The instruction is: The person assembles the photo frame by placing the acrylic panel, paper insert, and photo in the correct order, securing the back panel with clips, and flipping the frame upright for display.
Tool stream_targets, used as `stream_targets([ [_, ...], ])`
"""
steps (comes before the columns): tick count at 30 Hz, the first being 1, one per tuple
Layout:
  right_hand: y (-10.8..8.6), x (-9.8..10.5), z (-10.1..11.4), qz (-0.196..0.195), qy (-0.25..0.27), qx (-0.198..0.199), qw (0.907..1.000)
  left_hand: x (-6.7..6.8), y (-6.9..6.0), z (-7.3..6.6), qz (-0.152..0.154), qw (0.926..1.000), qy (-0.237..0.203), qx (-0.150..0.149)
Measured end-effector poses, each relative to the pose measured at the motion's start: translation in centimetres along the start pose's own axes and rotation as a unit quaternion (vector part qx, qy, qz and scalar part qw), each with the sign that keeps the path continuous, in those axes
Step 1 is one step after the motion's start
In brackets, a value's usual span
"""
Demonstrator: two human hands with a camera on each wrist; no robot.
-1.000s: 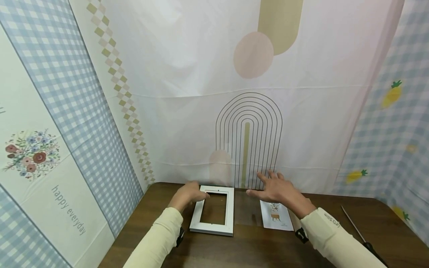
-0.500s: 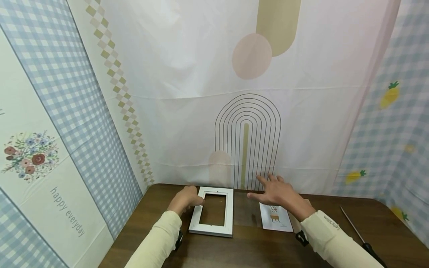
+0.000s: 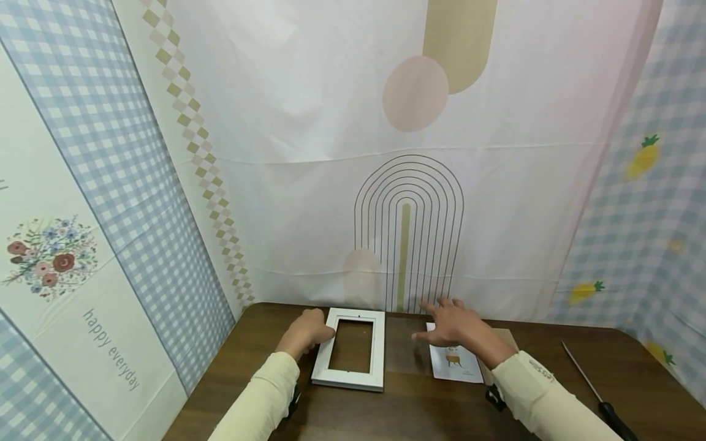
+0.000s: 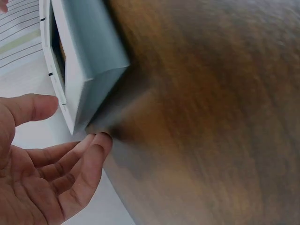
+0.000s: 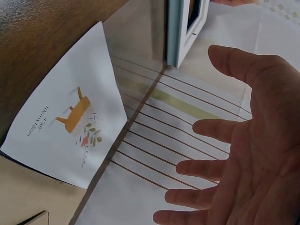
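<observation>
A white picture frame with an open middle lies on the brown table. My left hand is at its left side, thumb by the left rail. In the left wrist view, the fingers are loosely bent near a frame corner, not closed round it. My right hand hovers over the top of a white printed card, fingers spread, holding nothing. The right wrist view shows the card with a stool and flowers, its near edge curving up. Between frame and card lies what looks like a clear sheet.
A tan board lies partly under the card and my right forearm. At the right is a screwdriver with a black handle. Patterned cloth hangs behind the table's back edge, with checked cloth at both sides.
My right hand has come down slightly, uncovering more of the tan board. My left thumb has drawn back from the frame's opening to its left rail. The frame and card stay in place.
</observation>
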State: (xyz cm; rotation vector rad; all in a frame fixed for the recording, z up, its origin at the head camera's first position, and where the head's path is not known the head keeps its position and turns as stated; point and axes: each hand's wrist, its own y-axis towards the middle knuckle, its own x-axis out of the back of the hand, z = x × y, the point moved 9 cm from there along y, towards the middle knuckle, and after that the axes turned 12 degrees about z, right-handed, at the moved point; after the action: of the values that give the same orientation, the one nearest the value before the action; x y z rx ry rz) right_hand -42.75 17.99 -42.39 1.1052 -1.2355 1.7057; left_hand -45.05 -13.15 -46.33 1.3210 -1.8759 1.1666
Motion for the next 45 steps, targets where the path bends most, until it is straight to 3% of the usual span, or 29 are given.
stream_targets([
  [5,0.2,-0.5,0.0,0.007,-0.009,0.004,0.9999,-0.8,0.5,0.5,0.0,0.9999,-0.008,0.006],
  [12,0.7,-1.2,0.1,0.01,-0.023,0.006,0.9997,-3.2,5.3,3.4,-0.003,0.9998,-0.015,0.014],
  [13,0.8,-1.2,0.2,0.01,-0.024,0.006,0.9996,-3.4,5.5,3.7,0.0,0.9996,-0.022,0.019],
  [16,0.9,-1.4,0.5,0.01,-0.027,0.007,0.9996,-4.6,7.8,5.4,0.014,0.9991,-0.032,0.025],
  [19,1.0,-1.6,0.6,0.012,-0.028,0.005,0.9995,-5.2,9.0,6.2,0.023,0.9987,-0.039,0.025],
  [22,1.0,-1.7,0.6,0.013,-0.033,0.004,0.9994,-4.8,7.9,5.5,0.025,0.9985,-0.044,0.023],
  [27,1.1,-2.0,0.5,0.015,-0.033,0.005,0.9993,-2.8,2.6,2.5,0.023,0.9966,-0.077,0.017],
  [31,1.3,-2.2,0.4,0.021,-0.033,0.007,0.9992,-2.1,0.3,1.2,0.029,0.9945,-0.1,0.009],
  [34,1.5,-2.4,0.3,0.025,-0.033,0.008,0.9991,-2.0,-0.2,1.0,0.033,0.9943,-0.101,0.005],
  [45,2.4,-3.1,-0.4,0.037,-0.019,0.013,0.999,-2.2,0.2,1.3,0.05,0.9921,-0.115,-0.003],
])
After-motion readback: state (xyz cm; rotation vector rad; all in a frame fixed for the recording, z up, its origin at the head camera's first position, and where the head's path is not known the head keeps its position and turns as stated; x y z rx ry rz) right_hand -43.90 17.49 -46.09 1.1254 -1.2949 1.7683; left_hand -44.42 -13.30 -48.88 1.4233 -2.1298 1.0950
